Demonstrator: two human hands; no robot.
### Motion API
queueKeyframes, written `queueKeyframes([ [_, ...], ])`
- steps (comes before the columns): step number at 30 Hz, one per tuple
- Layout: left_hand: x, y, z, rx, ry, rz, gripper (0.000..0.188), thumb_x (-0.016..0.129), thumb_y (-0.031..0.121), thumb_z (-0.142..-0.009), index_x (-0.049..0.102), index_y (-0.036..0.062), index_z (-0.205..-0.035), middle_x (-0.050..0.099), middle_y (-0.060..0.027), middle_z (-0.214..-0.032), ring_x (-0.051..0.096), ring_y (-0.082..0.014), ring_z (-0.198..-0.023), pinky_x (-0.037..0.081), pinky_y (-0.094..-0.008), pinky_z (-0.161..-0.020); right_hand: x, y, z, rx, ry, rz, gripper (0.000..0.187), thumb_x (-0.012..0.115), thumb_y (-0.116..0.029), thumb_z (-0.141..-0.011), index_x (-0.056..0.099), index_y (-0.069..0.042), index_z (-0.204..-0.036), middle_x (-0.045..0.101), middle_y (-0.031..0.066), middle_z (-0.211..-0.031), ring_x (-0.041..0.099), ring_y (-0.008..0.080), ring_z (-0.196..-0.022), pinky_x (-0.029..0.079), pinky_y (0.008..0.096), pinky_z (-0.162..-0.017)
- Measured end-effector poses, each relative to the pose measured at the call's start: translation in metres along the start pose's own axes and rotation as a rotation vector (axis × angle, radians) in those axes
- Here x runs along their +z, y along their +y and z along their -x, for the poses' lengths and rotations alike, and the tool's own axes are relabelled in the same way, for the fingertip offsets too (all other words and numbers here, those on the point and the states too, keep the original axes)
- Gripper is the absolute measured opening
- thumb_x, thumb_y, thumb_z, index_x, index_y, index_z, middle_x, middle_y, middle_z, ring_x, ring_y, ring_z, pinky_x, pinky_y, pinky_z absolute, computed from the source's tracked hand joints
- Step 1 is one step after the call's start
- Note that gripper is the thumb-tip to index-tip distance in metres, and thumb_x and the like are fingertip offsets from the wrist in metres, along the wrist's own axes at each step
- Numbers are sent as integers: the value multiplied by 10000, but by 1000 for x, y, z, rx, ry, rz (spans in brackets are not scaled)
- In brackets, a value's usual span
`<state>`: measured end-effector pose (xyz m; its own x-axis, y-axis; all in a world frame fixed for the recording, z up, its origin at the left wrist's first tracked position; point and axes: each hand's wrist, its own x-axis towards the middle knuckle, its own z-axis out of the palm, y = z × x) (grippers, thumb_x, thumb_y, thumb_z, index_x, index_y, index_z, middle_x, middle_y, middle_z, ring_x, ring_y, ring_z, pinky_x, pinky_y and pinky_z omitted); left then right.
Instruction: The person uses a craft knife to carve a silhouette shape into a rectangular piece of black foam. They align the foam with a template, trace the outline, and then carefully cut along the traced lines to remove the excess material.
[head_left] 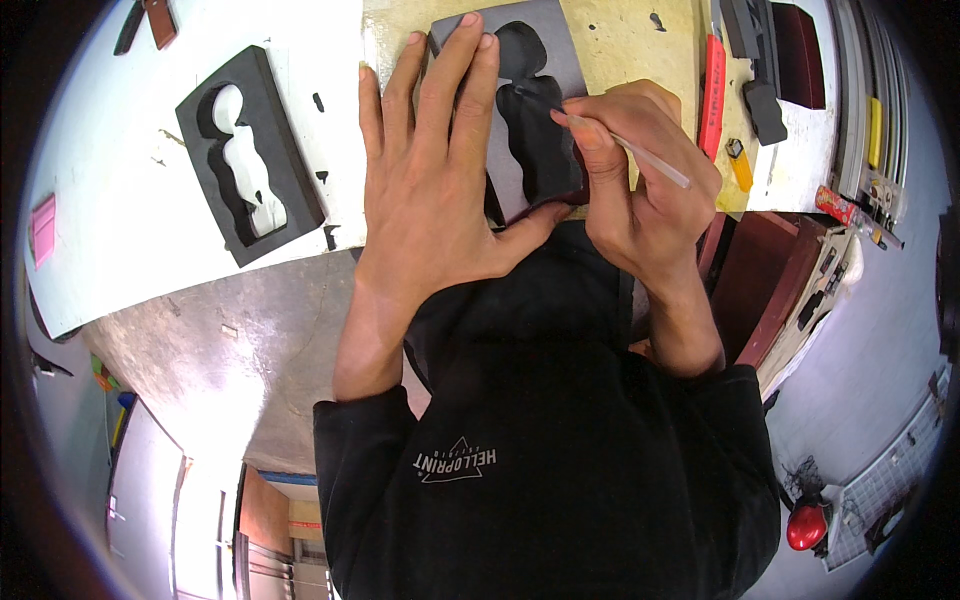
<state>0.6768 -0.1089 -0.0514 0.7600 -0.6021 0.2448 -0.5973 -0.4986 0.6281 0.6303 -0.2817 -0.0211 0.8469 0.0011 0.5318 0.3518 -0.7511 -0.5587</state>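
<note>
At the upper centre of the frame, the left hand (430,190) is lying flat and open, pinning a dark grey foam block with a figure-shaped cutout (520,120), while the right hand (640,190) is gripping a slim pale-handled blade (630,150), trimming the cutout's edge, which seems to call for steady, shallow strokes.

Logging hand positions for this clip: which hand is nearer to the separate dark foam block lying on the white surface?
Left. The left hand lies flat just right of the separate foam block, not touching it. The right hand is farther right, fingers gripping a thin blade tool.

Bright overhead light washes out the white table (120,170) at left; hands cast soft shadows; fisheye bends edges, corners go black, and the rim is slightly blurred
</note>
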Motion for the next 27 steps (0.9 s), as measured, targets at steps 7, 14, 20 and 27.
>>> queueKeyframes([
  [7, 0, 1, 1, -1, 6, -1, 1189, 853, 435, -590, 319, 27, -1571, 325, -187, -1615, 288, -415, -1496, 136, -639, -1209, -1, -1, 1, 2, -10, 10, 120, 771, -7, -829, 698, 35, -914, 692, 123, -799, 643, 281, -674, 483, 351, -699],
  [14, 0, 1, 1, -3, 12, 3, 1185, 850, 435, -590, 323, 30, -1571, 331, -185, -1614, 288, -416, -1497, 135, -637, -1210, -6, -3, 6, -89, -20, 94, 201, 772, -1, -812, 683, 29, -990, 683, 122, -845, 630, 277, -702, 457, 367, -738],
  [20, 1, 1, 1, -3, 21, 4, 1169, 835, 431, -597, 326, 28, -1569, 330, -178, -1617, 281, -411, -1504, 134, -634, -1211, -1, 0, 10, -109, -12, 99, 220, 784, -9, -797, 681, 31, -988, 683, 123, -861, 628, 271, -721, 449, 362, -754],
  [27, 2, 0, 1, -6, 16, 0, 1171, 834, 438, -593, 329, 23, -1565, 328, -178, -1618, 284, -414, -1501, 136, -633, -1211, -4, -4, 8, -79, -18, 96, 198, 788, -7, -789, 688, 26, -958, 688, 115, -862, 633, 268, -719, 449, 357, -743],
])
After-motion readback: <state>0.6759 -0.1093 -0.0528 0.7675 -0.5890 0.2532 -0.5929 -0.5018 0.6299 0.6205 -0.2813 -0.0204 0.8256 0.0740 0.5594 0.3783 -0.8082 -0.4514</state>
